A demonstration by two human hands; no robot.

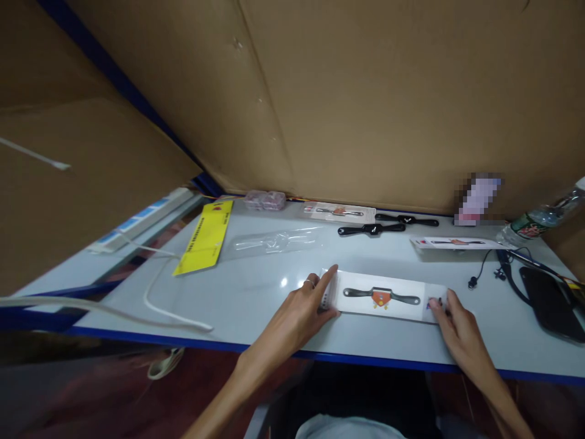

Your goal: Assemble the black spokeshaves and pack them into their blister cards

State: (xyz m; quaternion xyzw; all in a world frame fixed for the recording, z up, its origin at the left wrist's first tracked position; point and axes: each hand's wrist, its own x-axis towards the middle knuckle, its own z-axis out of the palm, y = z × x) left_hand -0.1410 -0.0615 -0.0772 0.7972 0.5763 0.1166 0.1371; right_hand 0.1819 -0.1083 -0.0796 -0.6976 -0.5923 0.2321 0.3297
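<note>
A long white printed package (381,295) lies near the front edge of the table, with a black two-handled tool and an orange shape pictured on it. My left hand (311,305) grips its left end, thumb and fingers on either side. Its right end is held by my right hand (457,323), thumb on top. Behind it are two black two-handled tools (372,230), a similar printed card (339,212) and clear plastic packaging (276,241). Another printed card (457,242) lies to the right, slightly raised.
A yellow card (205,236) and a white cable (178,320) are on the left, beside a power strip (141,219). Toward the right sit a bottle (530,225), a dark phone (552,303) and earphones (473,281). Cardboard walls (365,97) stand behind the table.
</note>
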